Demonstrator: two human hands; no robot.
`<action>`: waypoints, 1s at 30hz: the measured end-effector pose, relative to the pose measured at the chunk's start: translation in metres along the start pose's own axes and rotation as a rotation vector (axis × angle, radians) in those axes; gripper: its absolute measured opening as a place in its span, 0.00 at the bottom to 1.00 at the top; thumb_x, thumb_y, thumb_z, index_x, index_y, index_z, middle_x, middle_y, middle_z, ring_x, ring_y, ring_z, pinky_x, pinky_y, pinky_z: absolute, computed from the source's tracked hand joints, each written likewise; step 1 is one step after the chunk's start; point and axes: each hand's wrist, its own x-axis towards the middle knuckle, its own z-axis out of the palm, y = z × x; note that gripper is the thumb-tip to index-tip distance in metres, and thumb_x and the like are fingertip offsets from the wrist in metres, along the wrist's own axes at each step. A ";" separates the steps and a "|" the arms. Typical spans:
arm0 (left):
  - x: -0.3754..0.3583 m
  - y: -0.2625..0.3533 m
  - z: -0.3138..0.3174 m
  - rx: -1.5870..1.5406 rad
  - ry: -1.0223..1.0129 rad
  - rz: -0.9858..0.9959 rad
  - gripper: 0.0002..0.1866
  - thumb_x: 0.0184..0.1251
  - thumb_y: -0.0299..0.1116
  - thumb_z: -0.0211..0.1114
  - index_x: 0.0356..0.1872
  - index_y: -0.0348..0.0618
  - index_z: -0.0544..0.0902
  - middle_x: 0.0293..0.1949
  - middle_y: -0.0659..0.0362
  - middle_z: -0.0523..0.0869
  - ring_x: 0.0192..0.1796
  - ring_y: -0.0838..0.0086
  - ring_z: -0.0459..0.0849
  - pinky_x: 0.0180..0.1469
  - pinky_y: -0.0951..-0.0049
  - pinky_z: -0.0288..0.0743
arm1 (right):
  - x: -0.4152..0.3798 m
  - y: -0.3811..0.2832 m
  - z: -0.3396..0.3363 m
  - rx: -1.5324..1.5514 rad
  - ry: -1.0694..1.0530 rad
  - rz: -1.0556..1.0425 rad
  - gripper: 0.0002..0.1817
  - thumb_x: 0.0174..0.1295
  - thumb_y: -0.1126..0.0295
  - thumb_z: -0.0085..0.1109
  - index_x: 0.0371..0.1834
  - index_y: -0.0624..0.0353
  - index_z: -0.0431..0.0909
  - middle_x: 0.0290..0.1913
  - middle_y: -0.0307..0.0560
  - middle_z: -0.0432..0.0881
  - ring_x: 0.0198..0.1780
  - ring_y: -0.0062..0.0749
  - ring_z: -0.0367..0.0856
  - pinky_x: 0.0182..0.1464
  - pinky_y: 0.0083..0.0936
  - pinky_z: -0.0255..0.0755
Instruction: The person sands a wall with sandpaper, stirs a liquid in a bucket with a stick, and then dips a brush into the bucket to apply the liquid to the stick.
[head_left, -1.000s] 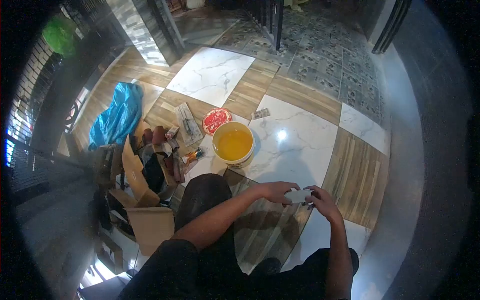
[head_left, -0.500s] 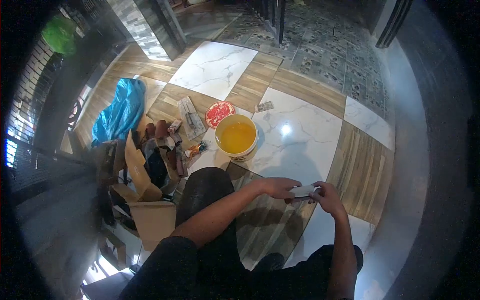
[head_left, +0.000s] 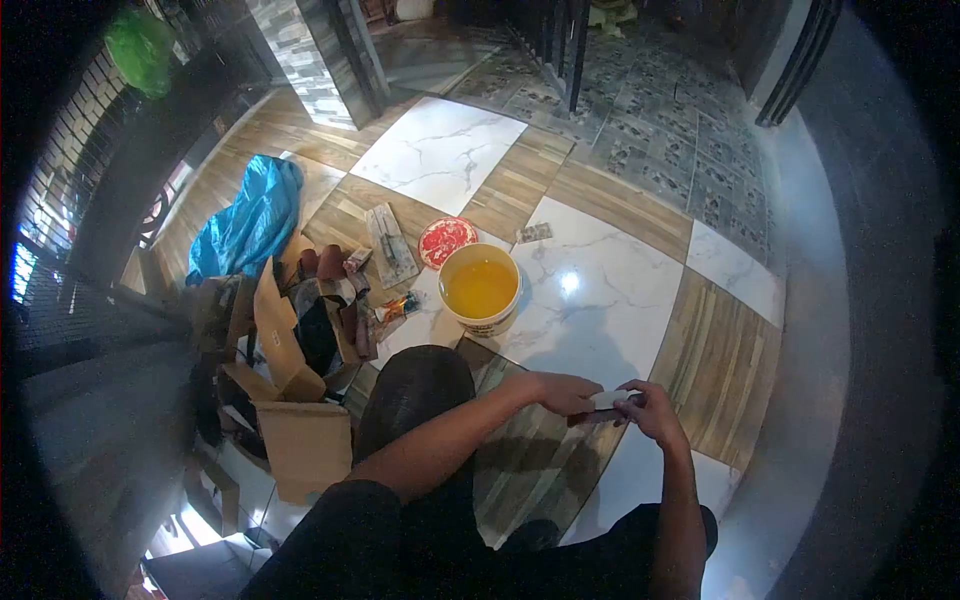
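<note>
Both hands meet over the floor at the lower right of centre. Between them is a small white flat rectangular piece [head_left: 606, 400], with a darker lower edge; its exact kind I cannot make out. My left hand [head_left: 566, 393] grips its left end, fingers closed. My right hand [head_left: 654, 412] pinches the right end and covers part of it. Beyond the hands, toward the upper left, stands a white bucket [head_left: 491, 328] of yellow liquid [head_left: 480, 290]. Its red, white-smeared lid [head_left: 447, 242] lies just behind it.
An open cardboard box [head_left: 305, 450] with dark items and brown rolls sits left of my knee. A blue plastic sheet [head_left: 248, 220], a long trowel-like tool [head_left: 390, 245], a crumpled packet [head_left: 397, 307] and a small patterned piece [head_left: 535, 233] lie on the tiles. A wall [head_left: 815, 350] rises at right.
The whole view has shifted slightly, so floor objects sit lower. Both hands still hold the white piece; my right fingers now cover more of its right end.
</note>
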 end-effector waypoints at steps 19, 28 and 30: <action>-0.017 -0.027 -0.006 0.184 0.248 0.339 0.21 0.74 0.42 0.50 0.57 0.37 0.74 0.47 0.43 0.83 0.48 0.53 0.81 0.51 0.59 0.72 | 0.018 0.006 0.019 -0.172 0.147 -0.279 0.14 0.59 0.68 0.66 0.44 0.63 0.78 0.25 0.39 0.78 0.27 0.20 0.72 0.31 0.23 0.68; -0.025 -0.006 -0.013 0.071 0.154 0.164 0.18 0.74 0.43 0.50 0.51 0.38 0.75 0.35 0.49 0.84 0.37 0.61 0.83 0.41 0.62 0.75 | 0.016 -0.009 0.017 -0.244 0.107 -0.216 0.10 0.54 0.74 0.68 0.40 0.59 0.81 0.22 0.41 0.80 0.25 0.21 0.73 0.29 0.25 0.68; -0.032 0.010 -0.019 0.071 0.150 0.082 0.17 0.74 0.43 0.51 0.50 0.39 0.74 0.34 0.50 0.84 0.35 0.64 0.83 0.39 0.63 0.74 | 0.017 -0.002 0.016 -0.281 0.085 -0.187 0.11 0.54 0.75 0.68 0.40 0.59 0.81 0.23 0.42 0.81 0.26 0.21 0.76 0.31 0.24 0.70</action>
